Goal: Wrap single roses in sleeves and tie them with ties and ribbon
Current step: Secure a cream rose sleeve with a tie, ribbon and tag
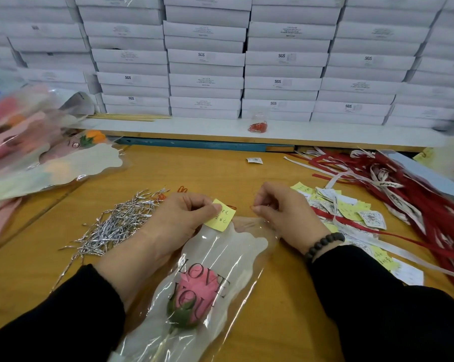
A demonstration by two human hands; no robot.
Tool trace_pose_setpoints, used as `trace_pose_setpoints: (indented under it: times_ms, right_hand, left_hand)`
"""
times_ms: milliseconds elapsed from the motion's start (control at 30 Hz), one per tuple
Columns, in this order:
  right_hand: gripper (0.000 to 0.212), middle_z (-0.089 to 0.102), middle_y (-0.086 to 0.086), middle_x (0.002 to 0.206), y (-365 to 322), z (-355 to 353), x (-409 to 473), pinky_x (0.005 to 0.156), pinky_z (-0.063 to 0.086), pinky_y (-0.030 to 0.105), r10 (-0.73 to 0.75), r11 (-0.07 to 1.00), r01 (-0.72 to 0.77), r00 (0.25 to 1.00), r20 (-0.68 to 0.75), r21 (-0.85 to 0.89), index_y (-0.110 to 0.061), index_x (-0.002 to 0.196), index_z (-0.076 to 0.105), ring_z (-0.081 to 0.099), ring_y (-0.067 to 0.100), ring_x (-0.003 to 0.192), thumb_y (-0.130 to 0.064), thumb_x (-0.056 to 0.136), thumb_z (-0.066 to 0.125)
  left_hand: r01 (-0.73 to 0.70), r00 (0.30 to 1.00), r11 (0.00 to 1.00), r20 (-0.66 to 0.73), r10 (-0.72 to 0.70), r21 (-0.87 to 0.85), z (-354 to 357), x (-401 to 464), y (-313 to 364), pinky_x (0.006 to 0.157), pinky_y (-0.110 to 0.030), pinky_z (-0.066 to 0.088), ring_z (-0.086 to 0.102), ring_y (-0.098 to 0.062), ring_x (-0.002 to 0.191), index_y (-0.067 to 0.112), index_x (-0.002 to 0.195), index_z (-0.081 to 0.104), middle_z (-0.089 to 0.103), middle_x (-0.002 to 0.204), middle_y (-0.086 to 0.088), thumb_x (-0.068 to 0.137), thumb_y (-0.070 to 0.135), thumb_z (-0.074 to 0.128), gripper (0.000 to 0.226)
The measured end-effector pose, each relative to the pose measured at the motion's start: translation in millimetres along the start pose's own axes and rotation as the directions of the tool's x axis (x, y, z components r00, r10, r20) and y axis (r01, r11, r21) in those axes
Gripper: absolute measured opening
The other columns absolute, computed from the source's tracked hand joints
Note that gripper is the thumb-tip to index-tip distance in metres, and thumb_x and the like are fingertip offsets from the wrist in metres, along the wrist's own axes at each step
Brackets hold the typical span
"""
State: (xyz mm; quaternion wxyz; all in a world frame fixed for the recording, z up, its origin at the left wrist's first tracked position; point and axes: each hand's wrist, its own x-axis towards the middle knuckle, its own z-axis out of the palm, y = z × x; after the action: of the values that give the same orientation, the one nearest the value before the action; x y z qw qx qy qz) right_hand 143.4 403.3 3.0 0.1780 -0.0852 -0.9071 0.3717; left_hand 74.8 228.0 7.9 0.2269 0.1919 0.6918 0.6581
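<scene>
A pink rose [194, 296] lies inside a clear sleeve [233, 246] printed "LOVE YOU" on the wooden table, its bloom end pointing away from me. My left hand [178, 218] pinches a small yellow note [220, 215] at the sleeve's top edge. My right hand [280, 210] pinches a small red paper clip [252, 208] just right of the note. Silver twist ties [118, 223] lie in a heap to the left. Red and white ribbons [403, 194] are piled at the right.
Wrapped roses [37, 152] are stacked at the left. Yellow and white note cards [346, 207] are scattered by my right wrist. White boxes [207, 58] form a wall on a shelf behind, with a bag of red clips [257, 124] and wooden sticks [129, 116] on it.
</scene>
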Motion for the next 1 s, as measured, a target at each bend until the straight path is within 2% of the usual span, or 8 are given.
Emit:
trace_pose_setpoints:
  times_ms: [100, 200, 367, 433, 533, 667, 867, 1000]
  right_hand:
    - [0.021, 0.058, -0.003, 0.073, -5.3, -8.9, 0.3, 0.06, 0.048, 0.012, 0.014, 0.963, 0.01, 0.996, -0.086, 0.268, -0.022, 0.082, 0.061, 0.055, 0.003, 0.06, -0.001, 0.086, 0.06]
    - [0.021, 0.064, 0.002, 0.074, -13.4, -15.5, -1.5, 0.06, 0.051, 0.013, 0.023, 0.887, 0.027, 0.995, -0.101, 0.461, -0.017, 0.082, 0.064, 0.061, 0.003, 0.058, 0.004, 0.084, 0.061]
    - [0.016, 0.065, 0.003, 0.072, -27.5, -15.0, -5.9, 0.055, 0.05, 0.016, -0.007, 0.808, 0.043, 0.998, -0.063, 0.588, -0.011, 0.081, 0.062, 0.064, 0.007, 0.058, 0.005, 0.082, 0.062]
    - [0.015, 0.066, 0.002, 0.07, -31.9, -13.4, -6.6, 0.053, 0.049, 0.016, -0.022, 0.798, 0.049, 0.998, -0.053, 0.6, -0.011, 0.084, 0.063, 0.063, 0.007, 0.057, 0.004, 0.082, 0.062]
    - [0.018, 0.066, -0.006, 0.067, -34.7, -9.8, -7.9, 0.052, 0.048, 0.015, -0.032, 0.803, 0.044, 0.999, -0.031, 0.594, -0.013, 0.083, 0.066, 0.06, 0.005, 0.055, 0.004, 0.083, 0.062]
    - [0.017, 0.068, -0.008, 0.074, -34.2, -4.7, -9.7, 0.057, 0.048, 0.012, -0.021, 0.837, 0.018, 1.0, 0.0, 0.547, -0.017, 0.081, 0.07, 0.058, -0.002, 0.059, -0.001, 0.084, 0.063]
    - [0.008, 0.069, -0.007, 0.076, -31.8, -1.9, -9.8, 0.065, 0.046, 0.008, -0.022, 0.863, 0.028, 1.0, -0.017, 0.504, -0.013, 0.08, 0.073, 0.061, -0.005, 0.071, -0.008, 0.081, 0.067]
    - [0.017, 0.069, -0.001, 0.076, -31.4, 0.2, -8.9, 0.066, 0.05, 0.011, 0.0, 0.865, 0.015, 1.0, -0.03, 0.501, -0.014, 0.081, 0.069, 0.064, 0.0, 0.07, 0.002, 0.081, 0.066]
  left_hand:
    - [-0.001, 1.0, 1.0, 0.005, 0.001, -0.008, 0.0, -0.5, 0.8, 0.06, -0.03, 0.042, 0.052, -0.027, 0.07, -0.019, 0.093, 0.059, 0.06, 0.084, -0.025, 0.087, 0.008, 0.06, 0.027]
    - [-0.006, 1.0, 1.0, 0.001, 0.006, -0.019, 0.4, -0.3, 1.6, 0.063, -0.032, 0.039, 0.05, -0.03, 0.076, -0.019, 0.092, 0.058, 0.059, 0.085, -0.027, 0.087, 0.008, 0.06, 0.028]
    - [-0.011, 1.0, 1.0, -0.006, 0.011, -0.015, 1.0, 0.4, 2.5, 0.059, -0.029, 0.039, 0.051, -0.025, 0.064, -0.015, 0.086, 0.06, 0.061, 0.074, -0.02, 0.086, 0.009, 0.061, 0.024]
    - [-0.011, 1.0, 1.0, -0.006, 0.011, -0.009, 0.9, -0.4, 3.0, 0.057, -0.029, 0.039, 0.051, -0.024, 0.062, -0.013, 0.084, 0.062, 0.061, 0.071, -0.018, 0.086, 0.008, 0.061, 0.022]
    - [-0.02, 1.0, 1.0, -0.004, 0.019, -0.013, 1.6, -2.3, 3.8, 0.06, -0.032, 0.034, 0.044, -0.03, 0.071, -0.015, 0.085, 0.06, 0.056, 0.076, -0.022, 0.086, 0.008, 0.061, 0.024]
    - [-0.03, 1.0, 1.0, -0.001, 0.03, -0.006, 3.3, -3.9, 4.9, 0.063, -0.033, 0.031, 0.042, -0.032, 0.075, -0.016, 0.086, 0.06, 0.053, 0.079, -0.025, 0.086, 0.009, 0.062, 0.026]
    - [-0.024, 1.0, 1.0, 0.007, 0.024, 0.003, 4.4, -4.3, 5.0, 0.056, -0.03, 0.037, 0.048, -0.024, 0.063, -0.013, 0.086, 0.062, 0.058, 0.073, -0.019, 0.087, 0.008, 0.06, 0.021]
    - [-0.025, 1.0, 1.0, 0.009, 0.025, 0.017, 6.1, -5.9, 6.7, 0.056, -0.029, 0.037, 0.048, -0.023, 0.062, -0.004, 0.08, 0.067, 0.06, 0.068, -0.014, 0.087, 0.007, 0.06, 0.016]
